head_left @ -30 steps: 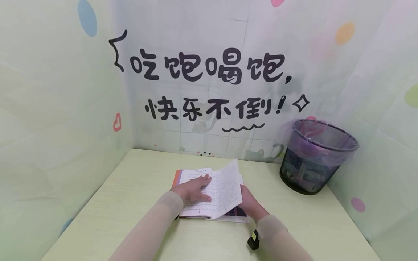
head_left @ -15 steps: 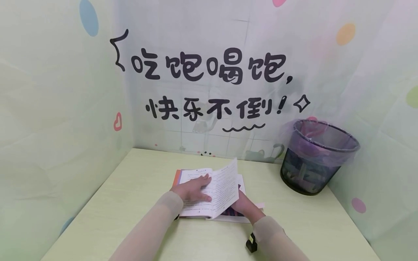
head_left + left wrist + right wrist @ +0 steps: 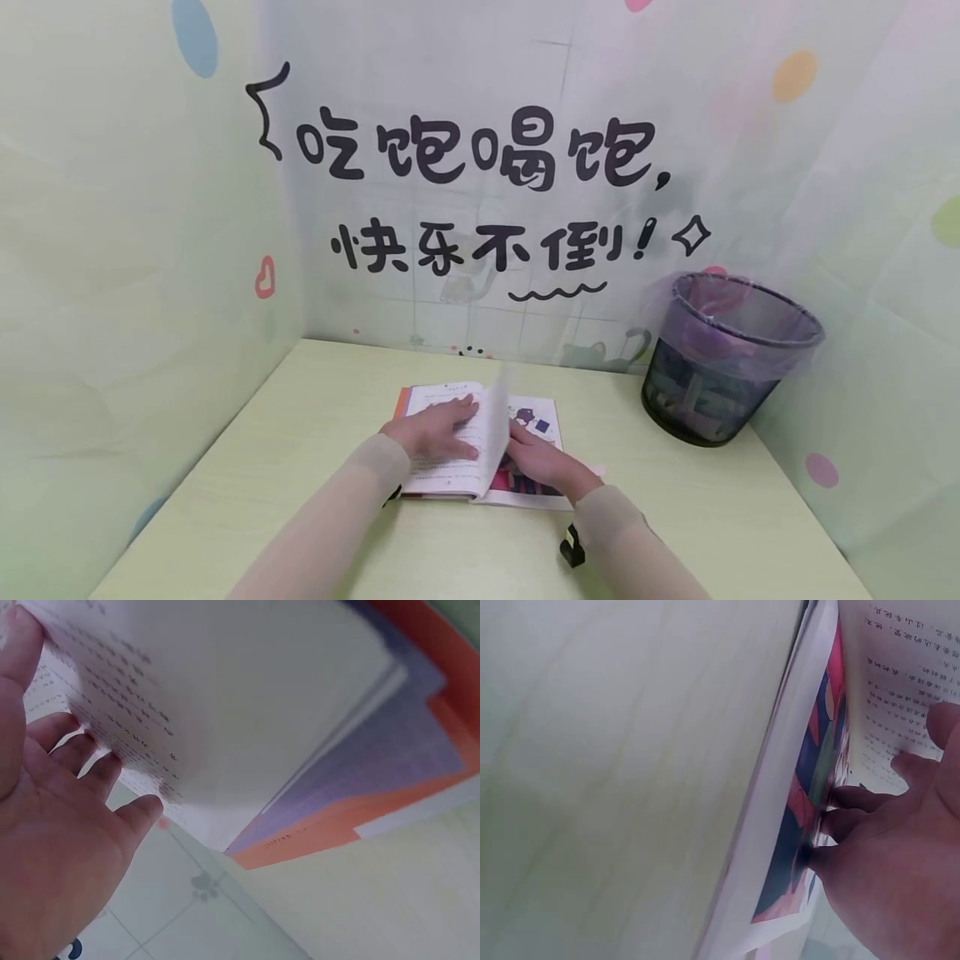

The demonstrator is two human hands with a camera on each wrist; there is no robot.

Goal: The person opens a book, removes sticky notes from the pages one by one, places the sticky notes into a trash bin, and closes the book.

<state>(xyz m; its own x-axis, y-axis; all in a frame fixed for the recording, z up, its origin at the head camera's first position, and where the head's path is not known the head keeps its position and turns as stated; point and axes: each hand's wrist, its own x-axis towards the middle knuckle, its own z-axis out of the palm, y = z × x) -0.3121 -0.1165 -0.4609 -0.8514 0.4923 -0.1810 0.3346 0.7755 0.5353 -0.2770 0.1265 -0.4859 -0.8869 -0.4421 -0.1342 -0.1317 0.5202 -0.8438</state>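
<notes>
An open book (image 3: 442, 477) lies on the table. My left hand (image 3: 432, 431) rests on its printed left page, thumb spread from the fingers; in the left wrist view, the left hand (image 3: 67, 832) has its fingertips against the paper. One page (image 3: 495, 433) stands nearly upright at the middle of the book, blurred. Just right of it, my right hand (image 3: 551, 463) reaches across the colourfully illustrated right page (image 3: 546, 417). Loosely extended fingers of the right hand (image 3: 900, 847) touch the picture page in the right wrist view, facing the raised sheet.
A dark bin (image 3: 720, 400) with a purple liner stands at the table's back right. Patterned wall sheets with large black lettering (image 3: 517, 150) enclose the back and sides. The pale table (image 3: 300, 450) extends around the book.
The raised page has swung left, from leaning right to nearly upright, uncovering more of the picture page. My right hand has moved left after it; the left hand stays on the left page.
</notes>
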